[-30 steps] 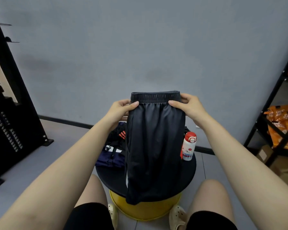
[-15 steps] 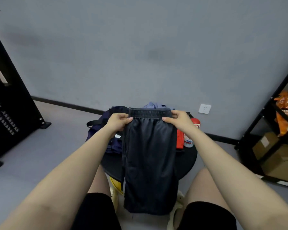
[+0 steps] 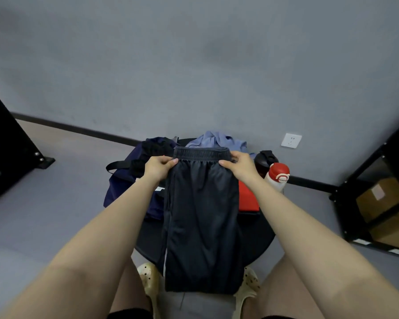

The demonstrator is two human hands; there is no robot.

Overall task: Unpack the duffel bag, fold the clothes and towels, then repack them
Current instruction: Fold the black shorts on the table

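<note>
Round black table (image 3: pixel 260 240), in front of my knees. Navy duffel bag (image 3: pixel 122 187), on the table's left side. Black shorts (image 3: pixel 200 217), folded lengthwise, hanging over the table; I hold them up by the waistband. Blue garment (image 3: pixel 217 140), heaped behind the shorts. Left hand (image 3: pixel 158 166), pinching the waistband's left corner. Right hand (image 3: pixel 238 165), pinching its right corner. Red-capped bottle (image 3: pixel 277 178), at the table's right edge.

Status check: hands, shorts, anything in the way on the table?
Left hand and right hand each grip the dark shorts at the waistband. Shorts hang over round table. Bottle, red item sit right.
</note>
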